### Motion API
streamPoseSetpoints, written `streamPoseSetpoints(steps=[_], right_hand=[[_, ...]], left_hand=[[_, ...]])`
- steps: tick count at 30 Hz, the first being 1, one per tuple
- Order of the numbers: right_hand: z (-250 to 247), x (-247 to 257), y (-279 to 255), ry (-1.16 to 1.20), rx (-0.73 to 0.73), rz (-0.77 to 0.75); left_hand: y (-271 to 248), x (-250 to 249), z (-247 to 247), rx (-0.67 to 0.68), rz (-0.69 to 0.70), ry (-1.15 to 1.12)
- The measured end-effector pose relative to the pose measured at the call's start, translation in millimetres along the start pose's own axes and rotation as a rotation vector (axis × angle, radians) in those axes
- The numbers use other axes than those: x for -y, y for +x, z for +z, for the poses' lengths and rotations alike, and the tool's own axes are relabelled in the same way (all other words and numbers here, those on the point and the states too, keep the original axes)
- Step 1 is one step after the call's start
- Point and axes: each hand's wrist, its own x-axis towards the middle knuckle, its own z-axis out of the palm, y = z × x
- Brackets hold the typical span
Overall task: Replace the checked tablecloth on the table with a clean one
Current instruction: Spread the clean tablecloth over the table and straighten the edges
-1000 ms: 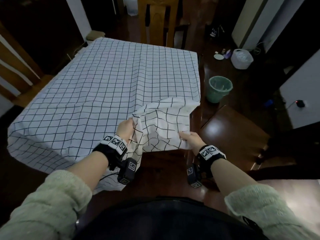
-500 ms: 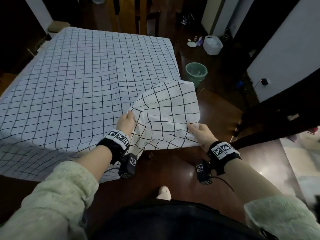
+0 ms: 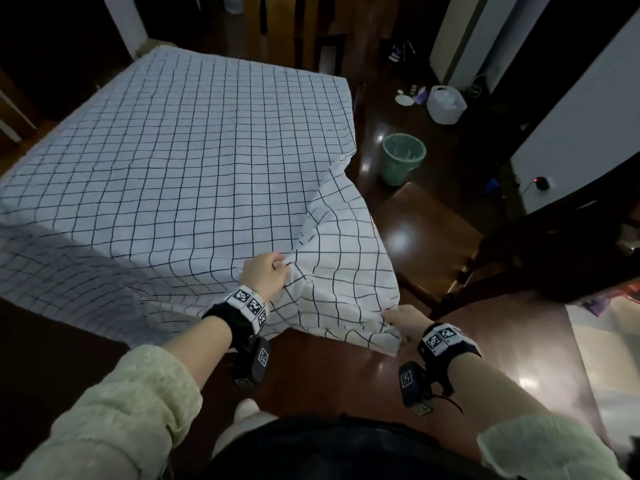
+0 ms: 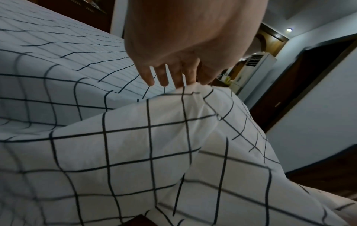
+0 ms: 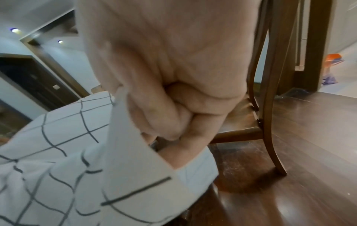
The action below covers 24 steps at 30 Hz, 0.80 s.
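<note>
The checked tablecloth (image 3: 180, 161) is lying spread over the bench, with its near right corner lifted off and hanging out toward the wooden chair (image 3: 426, 237). The left hand (image 3: 265, 277) is pinching a gathered ridge of cloth between thumb and forefinger, the other fingers (image 4: 148, 76) hanging loose above the fabric. The right hand (image 3: 405, 322) is clenching the hemmed corner in a closed fist on the chair side. The 2 hands are sitting apart along that raised corner. The cloth is looking thin, soft and light, sagging and creasing between the grips, so it is likely to slide off easily; bunching it at the hem and corners seems the surest hold.
</note>
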Motion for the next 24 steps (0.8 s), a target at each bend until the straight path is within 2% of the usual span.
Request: streamPoseSetpoints(steps=[3, 5, 7, 9, 11, 15, 18, 21, 24], right_hand=[[-27, -14, -4, -0.052, 0.011, -0.044], [-41, -28, -7, -0.018, 0.013, -0.08], [-52, -45, -15, -0.065, 0.082, -0.158], [-58, -61, -24, -0.089, 0.182, -0.204], [-60, -75, -27, -0.116, 0.277, -0.224], [-48, -95, -32, -0.107, 0.415, -0.219], [-34, -98, -46, -0.187, 0.469, -0.244], [-20, -102, -57, -0.263, 0.54, -0.26], [-17, -103, -67, -0.264, 0.623, -0.286]], left_hand=[[-30, -11, 29, -0.106, -0.066, 0.059], [-60, -25, 49, -0.129, -0.173, 0.049], [-89, -40, 71, -0.136, -0.205, 0.008], [-119, -54, 90, -0.077, -0.212, -0.171], [-145, -70, 104, 0.042, -0.251, -0.368], [-176, -109, 125, 0.206, -0.281, -0.419], [-178, -130, 133, 0.349, -0.35, -0.323], [-176, -143, 125, 0.495, -0.402, -0.05], [-178, -150, 117, 0.479, -0.282, 0.23]])
